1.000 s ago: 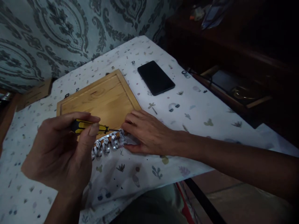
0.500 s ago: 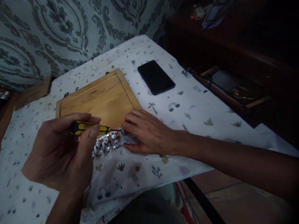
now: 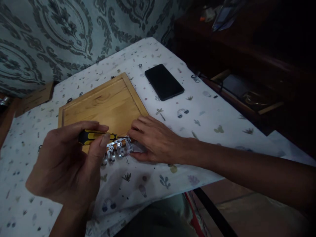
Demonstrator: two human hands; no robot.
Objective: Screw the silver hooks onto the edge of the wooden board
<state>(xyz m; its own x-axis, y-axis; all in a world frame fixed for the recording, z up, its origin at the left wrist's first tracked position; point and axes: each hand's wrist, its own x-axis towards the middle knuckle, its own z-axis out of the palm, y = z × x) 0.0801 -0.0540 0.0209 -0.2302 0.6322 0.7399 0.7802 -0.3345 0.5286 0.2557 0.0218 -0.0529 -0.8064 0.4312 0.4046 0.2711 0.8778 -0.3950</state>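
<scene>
My left hand (image 3: 66, 166) is closed around the yellow and black handle of a screwdriver (image 3: 91, 137), with the thumb along the near side. The thin shaft points right, and its tip meets the right end of a row of silver metal hooks (image 3: 119, 150). These hooks sit along the near edge of a wooden board (image 3: 106, 110) with a raised rim. My right hand (image 3: 158, 140) grips the hook row's right end, fingers above and thumb below. Its fingertips partly hide the last hook and the screwdriver's tip. My left hand covers the row's left end.
A black phone (image 3: 164, 82) lies beyond the board on the patterned tablecloth (image 3: 158, 177). A flat piece of cardboard (image 3: 36, 98) is at the far left by the patterned wall. Dark furniture (image 3: 234, 49) stands to the right, past the table's edge.
My left hand and the screwdriver have shifted slightly right, with the thumb further along and covering more of the hooks. My right hand keeps its place.
</scene>
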